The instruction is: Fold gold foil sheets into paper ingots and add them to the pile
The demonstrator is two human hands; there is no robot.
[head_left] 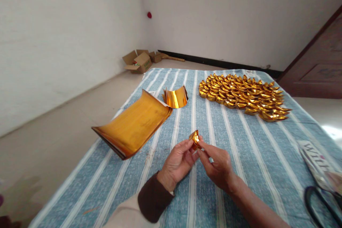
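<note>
Between my two hands is a small folded gold foil paper ingot [195, 138], held above the striped cloth. My left hand [178, 162] pinches its left side with thumb and fingers. On its right side, the fingers of my right hand [217, 164] are closed on the same piece. My fingers cover its lower part. Ahead and to the left lies a stack of large gold paper sheets [136, 123], curled up at the ends. Next to it stands a smaller curved stack of gold foil pieces [176, 98]. Many finished gold ingots [240, 94] sit in rows at the far right.
A blue and white striped cloth [184, 199] covers the table. At the right edge lie black-handled scissors [311, 205] and a printed packet [316, 160]. An open cardboard box [143, 62] stands on the floor beyond the far left corner. A wooden door [320, 67] is at right.
</note>
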